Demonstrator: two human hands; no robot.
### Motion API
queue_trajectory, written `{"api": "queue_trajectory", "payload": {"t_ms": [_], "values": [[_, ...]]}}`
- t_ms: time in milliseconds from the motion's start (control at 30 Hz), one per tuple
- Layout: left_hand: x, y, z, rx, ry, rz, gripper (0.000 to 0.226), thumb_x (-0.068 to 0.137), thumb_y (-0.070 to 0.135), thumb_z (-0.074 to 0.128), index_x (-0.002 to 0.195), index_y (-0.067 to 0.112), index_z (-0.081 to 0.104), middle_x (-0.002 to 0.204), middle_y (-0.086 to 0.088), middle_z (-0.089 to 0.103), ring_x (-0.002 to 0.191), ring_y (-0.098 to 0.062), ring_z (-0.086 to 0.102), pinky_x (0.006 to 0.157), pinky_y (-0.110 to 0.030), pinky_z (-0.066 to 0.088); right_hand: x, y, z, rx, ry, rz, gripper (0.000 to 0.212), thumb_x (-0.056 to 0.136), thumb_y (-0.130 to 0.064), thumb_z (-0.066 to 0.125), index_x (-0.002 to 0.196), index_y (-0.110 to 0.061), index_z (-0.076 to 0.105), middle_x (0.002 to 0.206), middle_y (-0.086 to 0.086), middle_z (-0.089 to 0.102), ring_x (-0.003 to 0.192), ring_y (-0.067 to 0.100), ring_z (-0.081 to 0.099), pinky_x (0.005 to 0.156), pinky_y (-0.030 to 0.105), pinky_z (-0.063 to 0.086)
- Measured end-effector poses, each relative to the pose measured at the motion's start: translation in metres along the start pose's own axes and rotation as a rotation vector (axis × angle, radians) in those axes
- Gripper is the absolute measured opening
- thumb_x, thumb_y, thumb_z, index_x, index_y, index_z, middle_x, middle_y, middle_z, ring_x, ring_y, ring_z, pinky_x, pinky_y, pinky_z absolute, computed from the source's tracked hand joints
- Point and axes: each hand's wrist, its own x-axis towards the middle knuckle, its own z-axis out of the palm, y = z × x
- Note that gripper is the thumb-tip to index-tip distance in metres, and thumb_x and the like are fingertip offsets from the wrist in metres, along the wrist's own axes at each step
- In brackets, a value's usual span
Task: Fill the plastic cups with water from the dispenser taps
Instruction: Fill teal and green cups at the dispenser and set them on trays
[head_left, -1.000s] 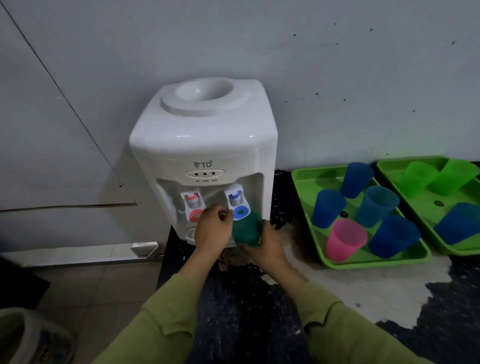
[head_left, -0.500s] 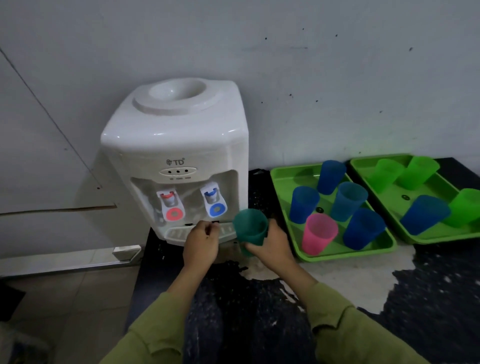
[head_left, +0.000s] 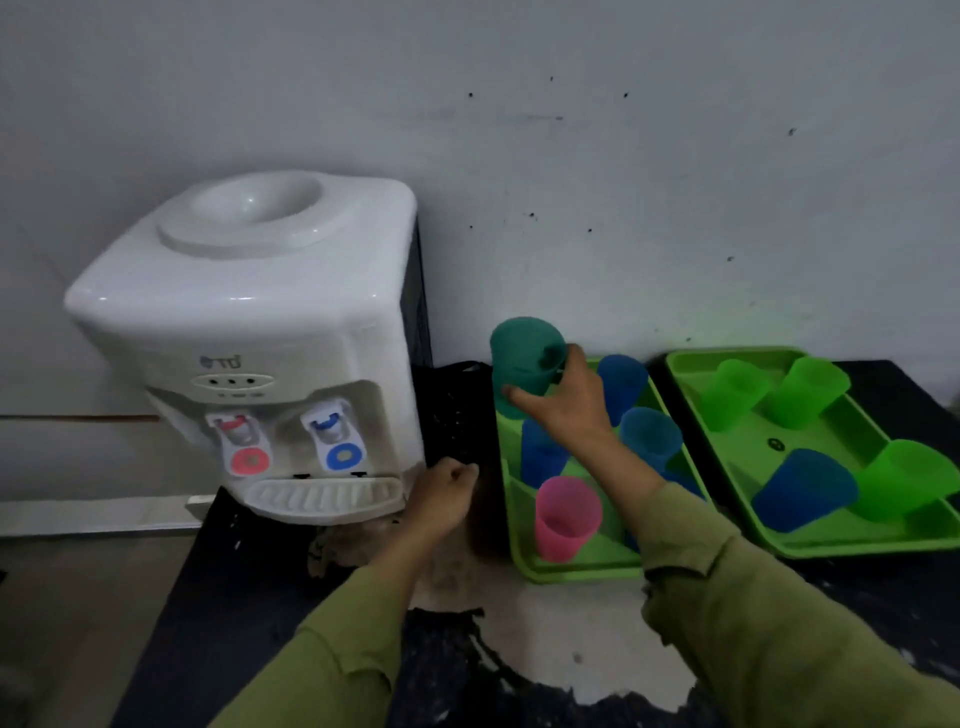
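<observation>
Since half a second ago the teal cup (head_left: 522, 358) has travelled away from the front of the dispenser (head_left: 249, 322) to above the far left corner of the near tray (head_left: 571, 571), and the left hand (head_left: 441, 493) has drifted right, off the drip tray (head_left: 322, 496).

The white dispenser stands on the dark counter (head_left: 883, 597) against the wall, with no bottle on top. To its right lie two green trays side by side: the near tray carries several blue cups (head_left: 649, 436) and a pink cup (head_left: 566, 514), while the far tray (head_left: 857, 545) carries green cups (head_left: 810, 384) and one blue one.

The right hand (head_left: 571, 405) wraps the teal cup from the side, thumb low on its wall and fingers round the back, holding it tilted with its mouth turned toward the camera. Whether it holds water cannot be made out. The left hand is curled into a fist with nothing in it, just beside the dispenser's lower right corner.

The step in hand looks like setting this cup down among the others. To do it well, the cup should be brought level first, lowered into the free corner behind the blue cups without knocking them, and let go only once its base sits flat. The left hand is well placed to take the next cup to the blue tap (head_left: 332, 431).
</observation>
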Motion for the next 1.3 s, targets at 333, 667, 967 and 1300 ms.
{"api": "queue_trajectory", "payload": {"t_ms": [333,667,967,1300], "values": [[0.032,0.018,0.052,0.019,-0.012,-0.161,0.040,0.095,0.042,0.041,0.121,0.015,0.056,0.119,-0.008,0.062,0.109,-0.027,0.057,0.093,-0.035,0.045,0.082,0.069,0.000,-0.065,-0.157,0.077,0.080,0.062,-0.021,0.082,0.128,-0.012,0.037,0.118,0.013,0.056,0.104,0.029,0.056,0.072,0.027,0.041],[0.041,0.005,0.067,-0.037,0.032,-0.230,0.033,0.092,0.050,0.040,0.092,0.023,0.058,0.075,0.001,0.060,0.073,-0.019,0.060,0.061,-0.029,0.042,0.104,0.114,0.027,-0.108,-0.262,0.271,0.079,0.059,-0.015,0.084,0.123,-0.008,0.038,0.122,0.017,0.054,0.109,0.034,0.055,0.074,0.032,0.045],[0.041,0.004,0.068,-0.081,0.013,-0.216,0.026,0.093,0.047,0.041,0.087,0.026,0.056,0.078,-0.001,0.062,0.075,-0.021,0.062,0.069,-0.033,0.048,0.098,0.109,0.015,-0.143,-0.283,0.351,0.080,0.063,-0.015,0.083,0.125,0.000,0.036,0.128,0.019,0.051,0.119,0.035,0.050,0.092,0.038,0.045],[-0.003,-0.004,0.068,-0.339,-0.010,-0.155,0.019,0.093,0.040,0.047,0.077,0.032,0.055,0.090,0.000,0.062,0.097,-0.027,0.061,0.092,-0.051,0.049,0.050,0.073,-0.037,-0.158,-0.137,0.173,0.051,0.076,-0.019,0.072,0.119,-0.002,0.051,0.116,0.015,0.062,0.106,0.028,0.059,0.087,0.029,0.044]]}}
